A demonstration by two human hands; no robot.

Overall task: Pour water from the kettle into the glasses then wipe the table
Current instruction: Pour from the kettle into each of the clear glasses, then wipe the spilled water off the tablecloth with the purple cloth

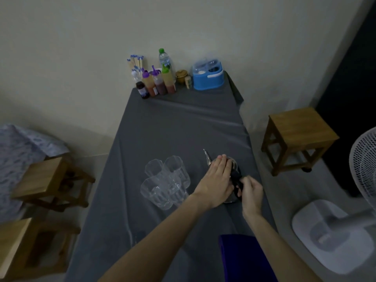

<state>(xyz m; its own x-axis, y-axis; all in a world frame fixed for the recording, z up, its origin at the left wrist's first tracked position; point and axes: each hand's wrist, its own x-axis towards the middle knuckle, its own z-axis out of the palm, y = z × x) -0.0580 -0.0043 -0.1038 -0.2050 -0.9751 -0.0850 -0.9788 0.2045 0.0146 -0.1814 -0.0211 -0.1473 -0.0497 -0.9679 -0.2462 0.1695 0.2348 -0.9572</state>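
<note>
A small kettle [236,165] with a black handle and a thin glass spout stands on the grey tablecloth [179,127], right of centre. My left hand [216,180] lies flat over its lid and body, fingers together. My right hand [251,190] is closed around the black handle at the kettle's near side. Several clear ribbed glasses [165,180] stand clustered just left of the kettle, upright and close together. A dark blue cloth [244,259] lies at the table's near edge, below my right forearm.
Sauce bottles [156,82], a water bottle [164,58], chopsticks [136,63], a small jar [180,75] and a blue box [207,77] line the far end against the wall. Wooden stools [297,137] [50,180] flank the table. A white fan [345,226] stands at the right.
</note>
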